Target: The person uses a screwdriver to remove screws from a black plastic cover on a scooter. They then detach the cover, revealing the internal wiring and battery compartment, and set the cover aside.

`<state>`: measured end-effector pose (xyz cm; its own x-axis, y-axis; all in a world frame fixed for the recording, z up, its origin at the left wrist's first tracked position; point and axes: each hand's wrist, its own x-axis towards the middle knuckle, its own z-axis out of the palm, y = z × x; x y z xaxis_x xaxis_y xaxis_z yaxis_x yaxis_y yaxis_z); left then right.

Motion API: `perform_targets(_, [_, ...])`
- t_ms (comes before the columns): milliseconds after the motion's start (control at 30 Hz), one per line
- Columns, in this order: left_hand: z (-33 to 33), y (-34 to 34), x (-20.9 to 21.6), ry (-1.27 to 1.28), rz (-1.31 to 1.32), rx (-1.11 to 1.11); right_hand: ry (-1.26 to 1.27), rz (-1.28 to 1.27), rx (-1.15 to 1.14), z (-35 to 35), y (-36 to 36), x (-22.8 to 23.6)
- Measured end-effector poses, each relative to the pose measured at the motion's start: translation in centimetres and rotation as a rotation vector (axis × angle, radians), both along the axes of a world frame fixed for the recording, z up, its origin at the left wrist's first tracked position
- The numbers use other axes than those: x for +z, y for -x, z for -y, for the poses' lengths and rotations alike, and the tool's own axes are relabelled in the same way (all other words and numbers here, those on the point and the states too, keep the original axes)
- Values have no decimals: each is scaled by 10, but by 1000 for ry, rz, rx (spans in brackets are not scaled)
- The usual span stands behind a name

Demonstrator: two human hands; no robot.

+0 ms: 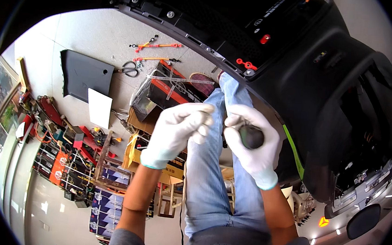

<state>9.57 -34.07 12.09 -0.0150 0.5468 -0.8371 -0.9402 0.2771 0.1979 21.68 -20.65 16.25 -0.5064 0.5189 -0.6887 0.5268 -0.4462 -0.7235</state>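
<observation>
Both my hands wear white gloves and are raised over my legs, close together but apart. My left hand (pixel 176 129) has its fingers bent and the tips pressed together; whatever they hold, if anything, is too small to make out. My right hand (pixel 259 152) is closed round a dark, rounded handle (pixel 252 137) with a greenish side, its end turned up toward me. The rest of that handle is hidden by the glove. Beyond my hands runs the black edge of a car body (pixel 185 34), with bolts and a red clip (pixel 246 64) along it.
On the floor lie a dark panel (pixel 86 76), a white sheet (pixel 99 108), scissors (pixel 129 69) and orange-red rods (pixel 159 46). An open cardboard box (pixel 149 100) stands by my legs. Stacked boxes (pixel 106 210) and a wooden stool (pixel 104 161) are at left; car bodywork (pixel 321 101) is at right.
</observation>
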Motion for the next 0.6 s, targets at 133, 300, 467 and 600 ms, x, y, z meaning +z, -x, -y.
perform_targets(133, [-45, -14, 22, 68, -237, -330, -159, -48, 27, -5, -12, -2])
perform_targets(300, [-73, -16, 42, 213, -445, -576, -50, -19, -138, -5, -22, -5])
perform_targets(467, [-98, -21, 58, 216, -619, -687, -74, -84, -254, -10, -28, -2])
perform_targets(600, [-116, -26, 65, 276, -624, -659, -217, -71, -243, -24, -28, 5])
